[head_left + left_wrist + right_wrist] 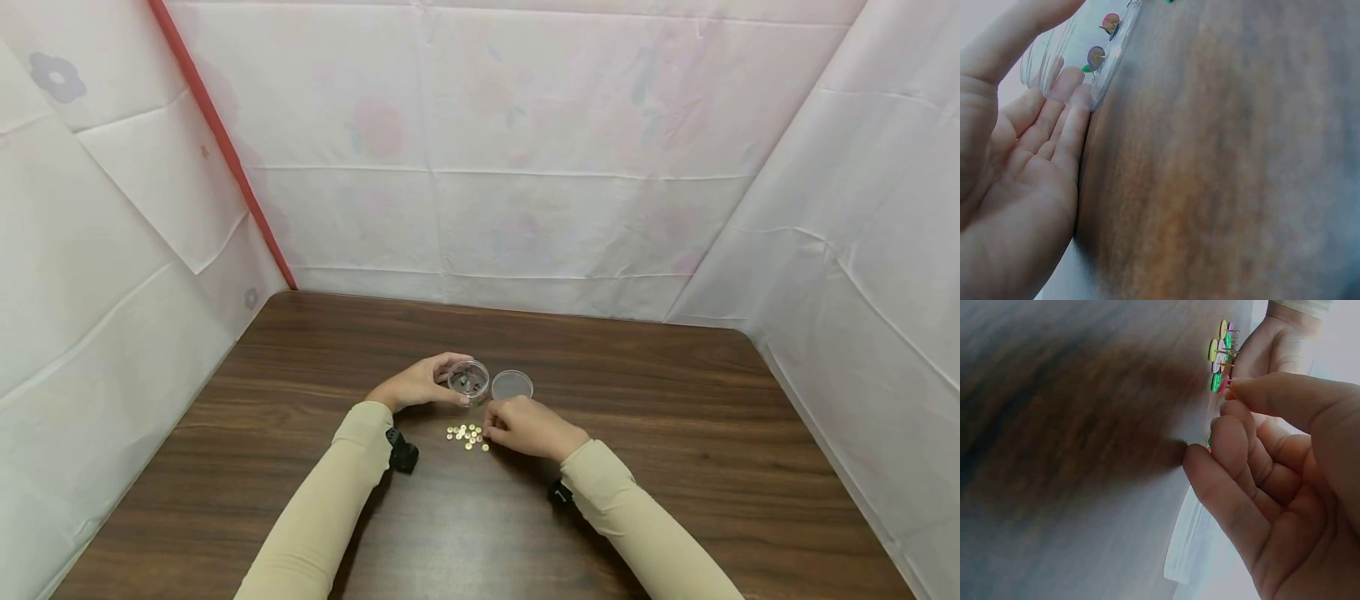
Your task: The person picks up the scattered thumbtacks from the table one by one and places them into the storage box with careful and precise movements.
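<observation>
My left hand (418,384) holds a clear round plastic container (470,367) on the table, thumb on the near side and fingers round the far side. A few coloured thumbtacks (1096,57) lie inside it. My right hand (531,427) is low over the table at the right edge of a loose group of thumbtacks (462,432). Its thumb and index finger pinch a pink thumbtack (1223,385), partly hidden by the fingertips. In the right wrist view, yellow, green and purple thumbtacks (1214,350) lie beyond, their pins pointing up.
A clear round lid (513,382) lies flat just right of the container, behind my right hand. The dark wooden table (652,375) reaches to white patterned cloth (525,217) at the back and sides. Each wrist wears a small black camera (403,454).
</observation>
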### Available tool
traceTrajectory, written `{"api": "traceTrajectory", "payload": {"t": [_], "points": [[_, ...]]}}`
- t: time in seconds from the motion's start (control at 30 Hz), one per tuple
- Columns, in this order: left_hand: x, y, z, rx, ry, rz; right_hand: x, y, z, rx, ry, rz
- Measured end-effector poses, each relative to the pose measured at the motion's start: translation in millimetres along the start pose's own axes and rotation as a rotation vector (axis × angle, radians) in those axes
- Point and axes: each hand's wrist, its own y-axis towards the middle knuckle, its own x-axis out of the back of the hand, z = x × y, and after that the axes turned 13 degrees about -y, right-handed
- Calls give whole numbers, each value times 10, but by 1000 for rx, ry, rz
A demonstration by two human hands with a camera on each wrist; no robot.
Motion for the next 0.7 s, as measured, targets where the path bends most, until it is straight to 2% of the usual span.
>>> {"api": "traceTrajectory", "payload": {"t": [0.3, 0.37, 0.7], "points": [[-4, -12, -16, -7, -27, 24, -13, -12, -26, 7, 36, -16], [9, 4, 23, -9, -23, 20, -10, -13, -28, 6, 40, -15], [10, 14, 10, -12, -10, 23, 2, 6, -60, 15, 74, -37]]}}
